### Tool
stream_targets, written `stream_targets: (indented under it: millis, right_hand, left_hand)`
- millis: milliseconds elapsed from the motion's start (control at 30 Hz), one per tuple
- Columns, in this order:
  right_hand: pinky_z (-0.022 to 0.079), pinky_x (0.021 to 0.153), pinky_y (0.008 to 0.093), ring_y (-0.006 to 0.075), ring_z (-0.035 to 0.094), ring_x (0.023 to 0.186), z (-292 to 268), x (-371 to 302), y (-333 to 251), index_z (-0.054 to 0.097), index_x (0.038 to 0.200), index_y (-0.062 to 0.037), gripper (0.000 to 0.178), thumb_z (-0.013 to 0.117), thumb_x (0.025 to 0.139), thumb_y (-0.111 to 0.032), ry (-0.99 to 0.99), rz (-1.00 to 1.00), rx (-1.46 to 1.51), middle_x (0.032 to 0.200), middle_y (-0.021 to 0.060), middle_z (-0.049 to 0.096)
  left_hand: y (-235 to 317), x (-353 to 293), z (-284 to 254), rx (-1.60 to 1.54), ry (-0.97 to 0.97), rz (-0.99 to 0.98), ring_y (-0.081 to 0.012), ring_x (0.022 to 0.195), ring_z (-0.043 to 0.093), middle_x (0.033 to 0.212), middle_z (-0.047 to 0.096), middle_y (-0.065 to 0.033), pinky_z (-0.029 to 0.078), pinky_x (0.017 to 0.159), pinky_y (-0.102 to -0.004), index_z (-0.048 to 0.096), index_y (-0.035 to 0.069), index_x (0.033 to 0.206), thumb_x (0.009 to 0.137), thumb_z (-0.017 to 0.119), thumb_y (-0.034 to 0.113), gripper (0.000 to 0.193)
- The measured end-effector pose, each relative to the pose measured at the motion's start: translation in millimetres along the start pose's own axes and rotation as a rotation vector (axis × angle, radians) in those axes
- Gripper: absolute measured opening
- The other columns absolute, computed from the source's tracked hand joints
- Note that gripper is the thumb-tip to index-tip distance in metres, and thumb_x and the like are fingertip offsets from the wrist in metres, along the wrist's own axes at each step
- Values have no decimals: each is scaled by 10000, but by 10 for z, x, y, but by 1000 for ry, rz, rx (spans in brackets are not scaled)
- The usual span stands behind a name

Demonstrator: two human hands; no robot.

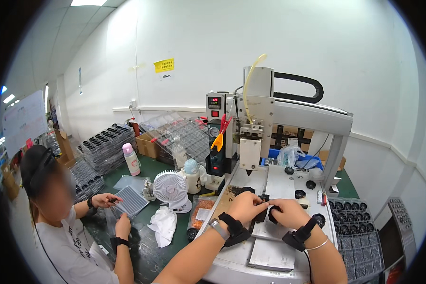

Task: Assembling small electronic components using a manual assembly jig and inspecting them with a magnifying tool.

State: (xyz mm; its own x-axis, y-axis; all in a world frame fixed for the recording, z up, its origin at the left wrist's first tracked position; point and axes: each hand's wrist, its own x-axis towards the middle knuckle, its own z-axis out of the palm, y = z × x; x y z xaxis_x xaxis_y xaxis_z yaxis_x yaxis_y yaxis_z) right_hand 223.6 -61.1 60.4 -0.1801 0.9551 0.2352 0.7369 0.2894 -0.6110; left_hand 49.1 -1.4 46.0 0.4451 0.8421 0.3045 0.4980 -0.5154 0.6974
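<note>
Both my hands work close together over the pale metal bed of a bench machine (274, 254), below its nozzle head (249, 154). My right hand (291, 214) is closed on a small black round part (272, 215), mostly covered by the fingers. My left hand (245, 207) has its fingers pressed together beside a black block-like fixture (261, 210); what they hold, if anything, is hidden. Loose black round parts lie on the bed to the right, among them a ring-shaped one (319, 220). Each wrist wears a black strap with a small box.
A tray of black round parts (350, 217) stands at the right. Leftward on the green table are a white fan (171, 187), a white cloth (164, 226) and a bag of orange pieces (201, 213). A co-worker (64, 227) sits at the left, hands near a grey tray (132, 200).
</note>
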Motion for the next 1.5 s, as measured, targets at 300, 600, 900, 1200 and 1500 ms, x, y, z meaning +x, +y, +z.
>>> stream_targets:
  millis: [300,600,900,1200,1500]
  right_hand:
    - [492,636,331,254,620,648,-180,81,-100,641,1062,-35,329,511,790,-166,-250,1,-237,748,172,645]
    - [496,691,368,330,616,698,-315,121,-528,646,975,-1,310,493,760,-164,-465,216,-226,769,206,638]
    - [510,720,422,385,625,772,-4,489,-211,679,760,5,228,652,701,-214,73,39,-652,795,240,634]
    - [516,724,406,344,637,819,132,659,-260,669,789,-4,220,655,674,-191,-189,50,-619,818,209,650]
    - [294,974,518,359,411,1172,444,538,-182,505,1250,-106,563,499,817,-466,-76,108,-858,1297,203,403]
  left_hand:
    - [-137,61,118,-247,-1,61,-148,544,593,610,640,-115,466,552,-282,680,-34,749,743,720,243,280]
    - [-104,23,105,-367,83,11,-119,575,588,645,652,-96,468,561,-264,685,-34,773,749,726,207,246]
    - [138,-282,-24,-234,555,456,-137,560,532,666,567,-47,423,513,-252,673,6,770,721,756,127,155]
    - [168,-399,-88,-273,597,459,-121,586,549,710,596,-52,446,528,-231,671,0,784,716,760,115,160]
    - [158,-409,-101,-288,608,469,-126,594,547,720,595,-65,445,537,-233,660,-12,790,727,751,113,167]
